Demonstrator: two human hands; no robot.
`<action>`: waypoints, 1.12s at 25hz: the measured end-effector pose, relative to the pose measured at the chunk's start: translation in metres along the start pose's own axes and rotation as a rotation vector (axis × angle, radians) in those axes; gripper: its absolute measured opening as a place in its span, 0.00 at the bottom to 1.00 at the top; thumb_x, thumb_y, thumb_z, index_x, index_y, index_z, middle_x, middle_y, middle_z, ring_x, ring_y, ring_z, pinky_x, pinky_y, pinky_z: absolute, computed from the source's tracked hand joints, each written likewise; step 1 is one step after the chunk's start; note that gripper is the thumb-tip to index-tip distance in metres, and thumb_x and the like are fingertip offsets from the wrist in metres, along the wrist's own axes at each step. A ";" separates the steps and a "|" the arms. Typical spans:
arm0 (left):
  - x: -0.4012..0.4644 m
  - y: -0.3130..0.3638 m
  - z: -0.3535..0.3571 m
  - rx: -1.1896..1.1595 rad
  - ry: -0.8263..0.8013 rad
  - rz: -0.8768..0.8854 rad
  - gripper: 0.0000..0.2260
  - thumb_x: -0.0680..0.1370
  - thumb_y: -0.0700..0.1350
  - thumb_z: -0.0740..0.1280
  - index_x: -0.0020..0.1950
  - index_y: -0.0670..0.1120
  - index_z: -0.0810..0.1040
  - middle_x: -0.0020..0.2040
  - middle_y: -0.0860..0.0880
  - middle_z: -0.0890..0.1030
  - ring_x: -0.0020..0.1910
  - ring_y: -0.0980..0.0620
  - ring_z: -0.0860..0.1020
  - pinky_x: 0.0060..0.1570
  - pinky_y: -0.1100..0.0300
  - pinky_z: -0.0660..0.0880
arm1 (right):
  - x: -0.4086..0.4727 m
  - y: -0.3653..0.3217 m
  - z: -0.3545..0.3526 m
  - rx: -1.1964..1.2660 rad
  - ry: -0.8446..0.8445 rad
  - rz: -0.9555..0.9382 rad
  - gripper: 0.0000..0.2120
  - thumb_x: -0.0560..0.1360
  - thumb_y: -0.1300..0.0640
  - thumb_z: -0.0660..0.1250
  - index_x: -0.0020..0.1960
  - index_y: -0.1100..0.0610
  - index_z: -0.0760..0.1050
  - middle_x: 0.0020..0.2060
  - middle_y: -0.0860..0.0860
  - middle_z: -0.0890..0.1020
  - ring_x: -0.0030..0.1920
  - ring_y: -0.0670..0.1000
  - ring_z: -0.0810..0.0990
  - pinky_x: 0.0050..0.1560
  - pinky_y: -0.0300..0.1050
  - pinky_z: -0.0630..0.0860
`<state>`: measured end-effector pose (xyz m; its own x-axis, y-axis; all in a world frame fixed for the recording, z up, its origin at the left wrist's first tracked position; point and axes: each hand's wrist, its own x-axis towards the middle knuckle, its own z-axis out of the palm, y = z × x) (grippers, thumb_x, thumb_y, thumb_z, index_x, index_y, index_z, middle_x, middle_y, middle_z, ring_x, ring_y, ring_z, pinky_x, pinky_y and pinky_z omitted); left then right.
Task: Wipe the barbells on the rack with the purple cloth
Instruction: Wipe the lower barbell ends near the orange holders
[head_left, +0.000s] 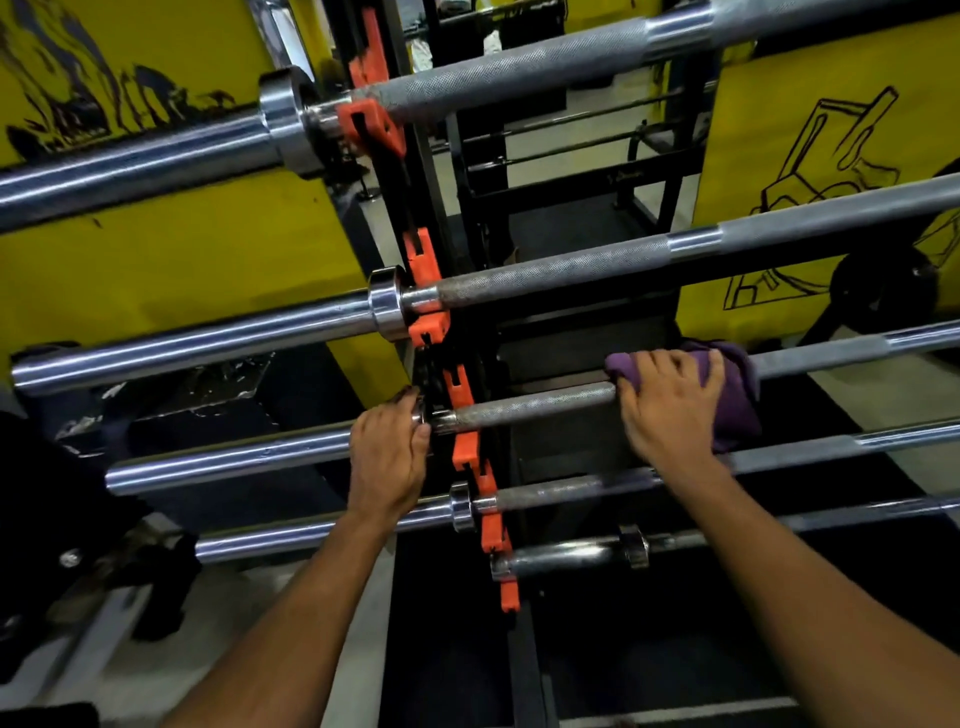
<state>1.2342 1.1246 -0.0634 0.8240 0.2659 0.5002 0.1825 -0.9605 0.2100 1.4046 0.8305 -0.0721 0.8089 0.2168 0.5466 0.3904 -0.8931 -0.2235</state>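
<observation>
— Both hands are on the same barbell (530, 408), the third one down on the rack (470, 415). Right hand (670, 402) has its fingers curled over the purple cloth (732, 384), bunching it round the knurled shaft. Left hand (389, 457) is cupped over the collar where the sleeve (234, 460) meets the shaft, fingers wrapped on it — bracing, I'd say.

— Which way does the bar run from them?

— Across the view, left to right and rising a little toward the right. Its long axis passes through both palms, so any stroke has to go along that line, not across it.

— And which hand is nearer the unwiped part?

— I can't tell from the metal what is clean. The cloth sits well right of the orange hook (460, 400) that carries the bar, with a bare run of knurling between the two hands and more shaft going off right.

— So the right hand does the travelling?

— That's my reading: it slides the cloth along the axis, either back toward the left hand or outward, while the left keeps the bar from rolling in its hook.
</observation>
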 end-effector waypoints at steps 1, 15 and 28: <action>0.000 -0.001 -0.001 0.008 -0.017 0.010 0.23 0.84 0.54 0.49 0.73 0.43 0.69 0.65 0.44 0.76 0.63 0.46 0.73 0.65 0.47 0.65 | -0.005 -0.025 0.003 0.002 -0.017 -0.029 0.18 0.77 0.45 0.56 0.58 0.53 0.75 0.55 0.52 0.79 0.60 0.58 0.74 0.74 0.68 0.56; 0.003 0.002 -0.008 0.062 -0.069 0.041 0.22 0.84 0.53 0.49 0.73 0.47 0.68 0.64 0.48 0.76 0.61 0.48 0.73 0.61 0.47 0.66 | -0.010 0.003 0.002 0.026 0.039 -0.154 0.19 0.75 0.47 0.60 0.62 0.55 0.74 0.56 0.53 0.80 0.61 0.57 0.75 0.74 0.70 0.56; -0.002 0.023 -0.030 -0.278 -0.094 0.079 0.20 0.81 0.47 0.53 0.71 0.44 0.72 0.68 0.46 0.74 0.68 0.44 0.72 0.74 0.47 0.59 | -0.073 -0.135 -0.023 0.726 -0.428 -0.440 0.22 0.79 0.51 0.59 0.71 0.53 0.72 0.67 0.53 0.77 0.70 0.54 0.72 0.73 0.59 0.64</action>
<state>1.2210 1.1046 -0.0345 0.8784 0.1696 0.4469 -0.0278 -0.9152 0.4020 1.2830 0.9266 -0.0633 0.5606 0.7300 0.3909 0.7596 -0.2654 -0.5938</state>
